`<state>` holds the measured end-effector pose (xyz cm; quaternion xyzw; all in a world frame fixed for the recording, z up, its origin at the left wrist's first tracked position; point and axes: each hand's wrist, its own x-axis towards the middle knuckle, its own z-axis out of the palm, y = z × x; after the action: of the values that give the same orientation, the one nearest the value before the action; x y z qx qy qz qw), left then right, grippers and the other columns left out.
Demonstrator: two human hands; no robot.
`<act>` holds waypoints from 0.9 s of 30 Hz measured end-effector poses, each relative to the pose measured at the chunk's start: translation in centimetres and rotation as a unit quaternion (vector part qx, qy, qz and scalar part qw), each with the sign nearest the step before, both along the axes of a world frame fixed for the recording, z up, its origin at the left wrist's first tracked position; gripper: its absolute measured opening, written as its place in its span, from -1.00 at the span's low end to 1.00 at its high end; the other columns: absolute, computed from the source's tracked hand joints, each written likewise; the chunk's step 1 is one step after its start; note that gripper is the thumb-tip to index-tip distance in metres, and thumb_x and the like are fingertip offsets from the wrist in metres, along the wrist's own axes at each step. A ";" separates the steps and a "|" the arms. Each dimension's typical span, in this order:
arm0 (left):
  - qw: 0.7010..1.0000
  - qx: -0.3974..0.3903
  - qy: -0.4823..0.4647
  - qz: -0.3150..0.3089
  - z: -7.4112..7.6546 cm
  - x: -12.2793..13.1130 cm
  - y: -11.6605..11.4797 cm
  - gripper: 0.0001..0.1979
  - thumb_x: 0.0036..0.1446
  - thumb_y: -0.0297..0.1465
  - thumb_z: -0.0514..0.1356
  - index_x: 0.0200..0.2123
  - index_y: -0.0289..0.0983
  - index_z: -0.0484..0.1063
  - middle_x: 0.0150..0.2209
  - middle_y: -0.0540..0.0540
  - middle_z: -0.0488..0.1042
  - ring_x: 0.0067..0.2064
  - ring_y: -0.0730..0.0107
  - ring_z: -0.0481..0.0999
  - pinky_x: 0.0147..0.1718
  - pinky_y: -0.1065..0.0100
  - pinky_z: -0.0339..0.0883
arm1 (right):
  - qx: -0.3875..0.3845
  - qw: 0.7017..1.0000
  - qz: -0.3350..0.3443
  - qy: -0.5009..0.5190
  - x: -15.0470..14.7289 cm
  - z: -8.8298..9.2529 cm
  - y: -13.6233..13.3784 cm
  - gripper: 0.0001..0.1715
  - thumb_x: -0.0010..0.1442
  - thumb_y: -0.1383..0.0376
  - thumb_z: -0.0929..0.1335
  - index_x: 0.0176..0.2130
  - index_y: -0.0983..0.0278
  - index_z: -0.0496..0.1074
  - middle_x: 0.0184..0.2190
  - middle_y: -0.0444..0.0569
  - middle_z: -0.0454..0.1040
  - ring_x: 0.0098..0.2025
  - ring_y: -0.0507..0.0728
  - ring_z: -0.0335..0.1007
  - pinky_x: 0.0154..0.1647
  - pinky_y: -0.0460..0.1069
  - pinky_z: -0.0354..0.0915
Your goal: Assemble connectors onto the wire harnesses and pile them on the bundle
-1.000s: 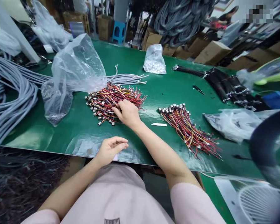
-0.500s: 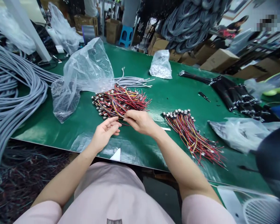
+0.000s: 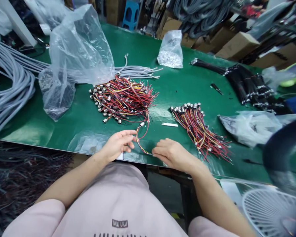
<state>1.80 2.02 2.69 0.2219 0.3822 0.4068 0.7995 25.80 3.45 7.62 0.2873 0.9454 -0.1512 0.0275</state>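
My right hand [image 3: 172,153] is closed in a pinch on the end of a wire lead [image 3: 143,149], whose thin coloured wires curve up to a metal connector at the other end. My left hand [image 3: 120,143] is beside that loop, thumb and fingers apart, the index fingertip at the wires; I cannot tell whether it touches them. Just beyond lies a heap of similar leads [image 3: 123,95], red, yellow and black, connectors mostly to the left. Off to the right is a neater bundle of leads [image 3: 199,131], its connectors lined up at the top.
A white pen-like stick [image 3: 169,124] lies between the two piles. Clear plastic bags [image 3: 81,46] and grey cables [image 3: 12,75] occupy the left. Further back are a bag of small pieces [image 3: 171,49], black cable bundles [image 3: 241,82] and a dark tool [image 3: 215,88]. A white fan [image 3: 268,210] is at lower right.
My right hand has come away from the heap toward me and to the right, drawing a wire lead by its end. My left hand has shifted slightly right, and the view has tilted down.
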 end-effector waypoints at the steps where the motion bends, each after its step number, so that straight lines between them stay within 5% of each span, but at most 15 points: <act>1: 1.000 0.017 0.021 -0.014 -0.1 0.3 -0.2 -0.64 -0.05 -0.33 0.38 -0.16 -0.33 0.48 -0.30 -0.11 0.54 -0.51 0.57 0.43 -0.60 0.53 0.29 | 0.002 1.000 -0.018 -0.005 0.3 -0.2 -0.1 -0.66 0.37 0.29 0.22 -0.36 0.28 0.48 -0.49 -0.05 0.41 -0.40 0.07 0.23 -0.31 -0.03 0.03; 3: 0.989 0.088 0.112 -0.051 -0.3 0.7 -0.4 -0.70 -0.04 -0.28 0.37 -0.27 -0.32 0.49 -0.41 -0.04 0.51 -0.54 0.56 0.37 -0.60 0.50 0.26 | -0.001 0.999 -0.042 -0.008 0.6 -0.7 -0.2 -0.67 0.36 0.30 0.23 -0.34 0.28 0.50 -0.47 -0.03 0.44 -0.37 0.08 0.24 -0.29 -0.03 0.03; 5: 0.940 0.195 0.272 -0.065 -0.3 0.6 -0.4 -0.77 0.02 -0.24 0.32 -0.41 -0.30 0.46 -0.53 0.02 0.43 -0.57 0.54 0.31 -0.59 0.48 0.18 | -0.002 0.999 -0.054 -0.002 0.6 -1.2 -0.4 -0.69 0.36 0.32 0.23 -0.32 0.28 0.52 -0.44 -0.03 0.45 -0.35 0.08 0.25 -0.28 -0.03 0.04; 7: 0.845 0.292 0.446 -0.044 0.1 0.2 0.0 -0.76 0.08 -0.22 0.27 -0.45 -0.27 0.43 -0.58 0.05 0.38 -0.55 0.49 0.32 -0.54 0.45 0.16 | 0.007 0.998 -0.062 0.002 0.5 -1.6 -0.7 -0.71 0.34 0.34 0.24 -0.29 0.28 0.53 -0.43 -0.02 0.45 -0.33 0.09 0.25 -0.26 -0.02 0.05; 10: 0.704 0.350 0.615 -0.056 1.2 -0.5 1.0 -0.75 0.17 -0.22 0.20 -0.16 -0.25 0.44 -0.46 0.00 0.47 -0.42 0.33 0.47 -0.41 0.37 0.24 | 0.030 0.998 -0.063 0.000 0.7 -2.2 -0.9 -0.72 0.32 0.38 0.25 -0.24 0.26 0.56 -0.39 0.00 0.47 -0.29 0.11 0.26 -0.20 0.01 0.08; 13: 0.590 0.390 0.688 -0.160 2.3 -1.2 2.1 -0.60 0.26 -0.39 0.03 0.16 -0.21 0.29 -0.27 -0.10 0.57 -0.27 0.19 0.57 -0.30 0.30 0.30 | 0.054 0.996 -0.070 0.008 1.2 -2.4 -1.0 -0.71 0.27 0.42 0.25 -0.19 0.26 0.56 -0.29 0.05 0.50 -0.21 0.15 0.29 -0.08 0.07 0.15; 16: 0.502 0.432 0.709 -0.243 2.8 -1.8 2.6 -0.61 0.27 -0.47 -0.05 0.11 -0.23 0.38 -0.15 -0.17 0.56 -0.13 0.13 0.57 -0.22 0.27 0.33 | 0.088 0.991 -0.088 0.038 1.1 -2.2 -1.0 -0.63 0.19 0.51 0.22 -0.12 0.31 0.53 -0.16 0.11 0.50 -0.07 0.22 0.32 0.11 0.19 0.14; 23: 0.437 0.485 0.708 -0.268 2.1 -3.3 2.2 -0.75 0.29 -0.41 0.03 -0.15 -0.27 0.51 -0.28 -0.15 0.51 -0.17 0.17 0.51 -0.25 0.30 0.33 | 0.131 0.980 -0.071 0.135 -5.2 -3.7 -0.3 -0.58 0.28 0.22 0.30 0.06 0.40 0.38 0.05 0.18 0.44 0.18 0.28 0.22 0.29 0.22 0.04; 27: 0.441 0.534 0.671 -0.264 1.8 -5.3 1.1 -0.73 0.31 -0.37 0.03 -0.25 -0.27 0.53 -0.33 -0.13 0.45 -0.23 0.21 0.46 -0.31 0.29 0.32 | 0.146 0.983 -0.060 0.092 -7.4 -5.2 0.5 -0.72 0.35 0.22 0.25 -0.12 0.36 0.43 -0.03 0.17 0.46 0.09 0.25 0.28 0.21 0.21 0.08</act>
<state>-3.53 3.17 4.52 0.8989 0.4292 0.0231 0.0846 18.38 3.98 2.43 0.3292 0.9369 -0.0384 -0.1110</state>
